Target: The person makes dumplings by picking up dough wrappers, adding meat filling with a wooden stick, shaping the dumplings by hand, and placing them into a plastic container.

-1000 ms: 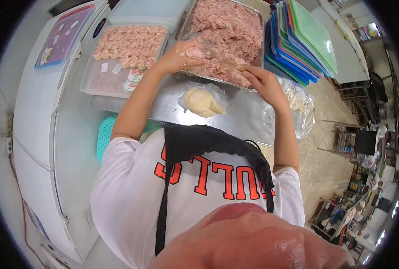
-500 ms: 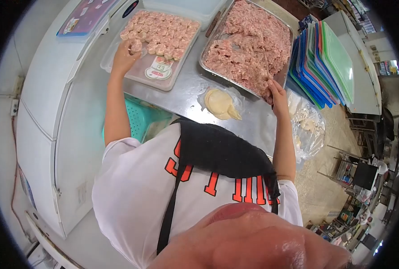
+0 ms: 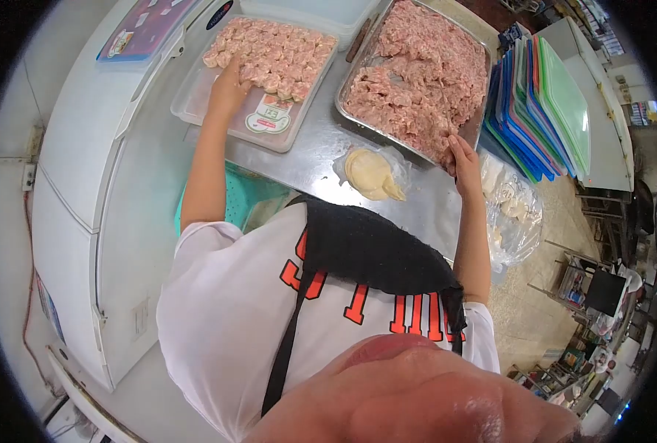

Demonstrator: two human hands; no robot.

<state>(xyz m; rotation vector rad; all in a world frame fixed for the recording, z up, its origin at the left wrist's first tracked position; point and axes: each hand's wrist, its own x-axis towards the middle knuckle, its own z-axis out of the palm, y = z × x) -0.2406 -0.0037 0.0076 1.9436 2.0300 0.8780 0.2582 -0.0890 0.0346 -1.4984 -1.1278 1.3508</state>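
My left hand (image 3: 229,90) is at the near-left end of the rows of open-topped meat dumplings (image 3: 288,55). Its thumb and fingers close around one dumpling, which the hand mostly hides. The dumplings sit on a flat plastic tray lid (image 3: 288,139) with a label. My right hand (image 3: 464,161) is at the near-right corner of a metal tray (image 3: 387,134) heaped with minced meat (image 3: 424,77). Its fingers are curled at the meat's edge, and what they grip is hidden. Between the hands, a stack of pale round dough wrappers (image 3: 369,173) lies on a plastic sheet.
Coloured plastic lids (image 3: 538,111) stand stacked to the right of the meat tray. A clear bag (image 3: 513,207) of pale pieces lies below them. A turquoise basket (image 3: 236,196) is under the metal table's (image 3: 313,159) near edge. A white freezer (image 3: 70,184) stands at left.
My left hand has carried a dumpling from the tray's left side to the end of the rows and lowered it there. My right hand stays at the meat tray's corner. The view has shifted slightly.
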